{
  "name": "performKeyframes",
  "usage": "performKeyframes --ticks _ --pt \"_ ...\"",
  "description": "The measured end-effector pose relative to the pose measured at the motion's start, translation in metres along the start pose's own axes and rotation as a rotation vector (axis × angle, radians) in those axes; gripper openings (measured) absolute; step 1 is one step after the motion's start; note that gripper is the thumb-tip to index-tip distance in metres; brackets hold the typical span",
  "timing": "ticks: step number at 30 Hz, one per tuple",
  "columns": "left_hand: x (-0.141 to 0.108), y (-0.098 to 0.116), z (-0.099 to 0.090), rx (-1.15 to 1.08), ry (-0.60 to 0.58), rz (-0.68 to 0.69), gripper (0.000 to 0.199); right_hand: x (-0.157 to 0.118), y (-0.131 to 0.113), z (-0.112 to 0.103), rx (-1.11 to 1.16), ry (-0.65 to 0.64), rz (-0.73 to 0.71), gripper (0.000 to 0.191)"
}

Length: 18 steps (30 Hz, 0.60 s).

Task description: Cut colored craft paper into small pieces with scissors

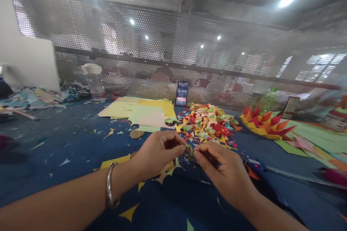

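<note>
Between my fingertips, over the front middle of the blue table, is a small folded piece of green paper [189, 150]. My left hand [159, 151], with a silver bangle at the wrist, pinches its left side with thumb and forefinger. On the other side, my right hand [221, 168] pinches it the same way. Fingers cover part of the piece, so its full shape is hidden. Under and beside my left hand lie a yellow paper sheet [115, 161] and pointed paper offcuts [176, 169]. Just beyond both hands spreads a pile of small colourful folded paper pieces [210, 119].
Stacked paper sheets [146, 112] lie beyond my left hand, near a cup [94, 81]. A phone [182, 94] stands upright behind the pile. To the right are a spiky red-and-yellow paper form [267, 124] and a dark blue tool [255, 166] with a red light. Perforated metal panels rise behind.
</note>
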State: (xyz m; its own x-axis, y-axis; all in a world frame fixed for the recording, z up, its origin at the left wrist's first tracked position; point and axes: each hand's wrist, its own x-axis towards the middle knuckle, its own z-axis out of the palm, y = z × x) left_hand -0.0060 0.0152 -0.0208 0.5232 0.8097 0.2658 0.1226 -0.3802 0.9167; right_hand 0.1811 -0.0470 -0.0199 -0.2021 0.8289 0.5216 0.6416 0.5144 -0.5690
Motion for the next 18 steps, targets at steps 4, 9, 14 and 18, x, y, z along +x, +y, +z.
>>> performKeyframes --ticks 4,9,14,18 --pt "-0.0018 0.0038 0.0004 0.144 0.009 -0.011 0.012 -0.0005 -0.0005 -0.0008 0.003 0.003 0.005 0.014" --pt "-0.0046 0.0068 0.0008 0.255 0.015 0.016 0.008 -0.0005 0.0015 0.0006 -0.006 -0.002 0.009 0.014" --pt "-0.0037 0.0027 0.001 0.252 0.026 0.058 0.008 -0.0007 0.0017 0.0005 -0.007 0.002 0.004 0.015" --pt "-0.0027 0.0015 0.0008 0.231 0.071 0.094 0.018 -0.001 0.0007 -0.0029 -0.013 -0.003 0.039 0.015"
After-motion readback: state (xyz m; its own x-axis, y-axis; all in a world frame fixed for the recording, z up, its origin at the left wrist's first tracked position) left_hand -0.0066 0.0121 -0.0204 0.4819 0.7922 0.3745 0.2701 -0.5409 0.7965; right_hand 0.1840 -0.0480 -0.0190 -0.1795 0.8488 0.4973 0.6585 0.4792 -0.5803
